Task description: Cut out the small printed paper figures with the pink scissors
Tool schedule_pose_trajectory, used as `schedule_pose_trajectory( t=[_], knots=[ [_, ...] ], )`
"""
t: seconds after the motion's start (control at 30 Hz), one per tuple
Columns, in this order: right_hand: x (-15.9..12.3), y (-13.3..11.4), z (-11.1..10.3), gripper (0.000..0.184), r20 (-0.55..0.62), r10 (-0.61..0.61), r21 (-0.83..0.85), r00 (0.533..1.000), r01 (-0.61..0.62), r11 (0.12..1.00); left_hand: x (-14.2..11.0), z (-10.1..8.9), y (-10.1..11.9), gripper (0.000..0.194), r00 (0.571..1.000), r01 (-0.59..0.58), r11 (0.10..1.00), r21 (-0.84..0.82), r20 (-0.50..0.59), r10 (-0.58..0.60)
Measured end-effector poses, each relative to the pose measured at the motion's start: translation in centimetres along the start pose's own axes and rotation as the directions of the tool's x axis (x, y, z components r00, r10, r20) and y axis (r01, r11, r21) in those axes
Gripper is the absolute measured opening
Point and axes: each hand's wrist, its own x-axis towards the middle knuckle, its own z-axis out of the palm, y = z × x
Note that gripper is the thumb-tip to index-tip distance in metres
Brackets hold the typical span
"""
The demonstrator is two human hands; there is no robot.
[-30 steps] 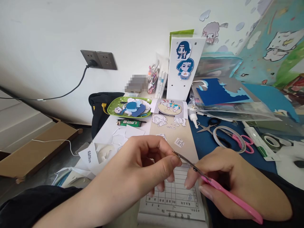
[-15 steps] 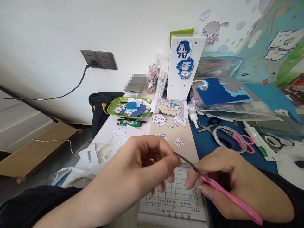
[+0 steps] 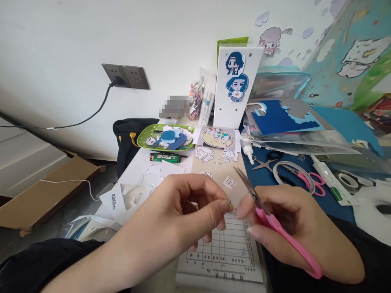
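Observation:
My left hand (image 3: 195, 207) is closed in a pinch, thumb against forefinger. A tiny paper piece (image 3: 229, 201) just shows at its fingertips. My right hand (image 3: 293, 232) grips pink-handled scissors (image 3: 284, 236), whose blades point up and left, apart from the left fingertips. Beneath the hands lies a printed form pad (image 3: 226, 244) with a ruled table. Beyond it, on a beige sheet (image 3: 214, 195), rest several small cut-out drawings, among them a little square paper (image 3: 229, 182) and a character cut-out (image 3: 204, 154).
A green tray (image 3: 142, 140) holds blue and white paper cut-outs. Nearby are a green lighter-like item (image 3: 165, 158), paper scraps (image 3: 114, 199), a white glue bottle (image 3: 248, 149), black-handled scissors (image 3: 265, 165), a tape roll (image 3: 276, 175), a glue tube (image 3: 332, 183) and a white upright panel (image 3: 227, 110).
The scissors have moved away from the left fingertips, their blades now tilted more steeply upward. My right hand has shifted slightly left. The left hand keeps its pinch in nearly the same place.

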Motion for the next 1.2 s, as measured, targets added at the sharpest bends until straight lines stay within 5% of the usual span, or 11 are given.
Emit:
schedule_pose_trajectory(
  t=[0.2, 0.4, 1.2],
  knots=[
    [0.23, 0.04, 0.59, 0.05, -0.149, -0.236, -0.033, 0.96, 0.234, 0.972, -0.02, 0.16, -0.22, 0.013, 1.0, -0.031, 0.997, 0.067, -0.002, 0.031],
    [-0.03, 0.58, 0.71, 0.058, -0.106, -0.236, -0.047, 0.966, 0.232, 0.971, -0.12, 0.11, -0.48, 0.016, 0.999, -0.046, 0.99, 0.134, -0.009, 0.048],
    [-0.4, 0.25, 1.07, 0.032, -0.212, -0.24, -0.096, 0.947, 0.224, 0.97, 0.16, -0.06, -0.37, 0.014, 0.999, -0.032, 0.998, 0.044, 0.007, 0.032]
  ],
)
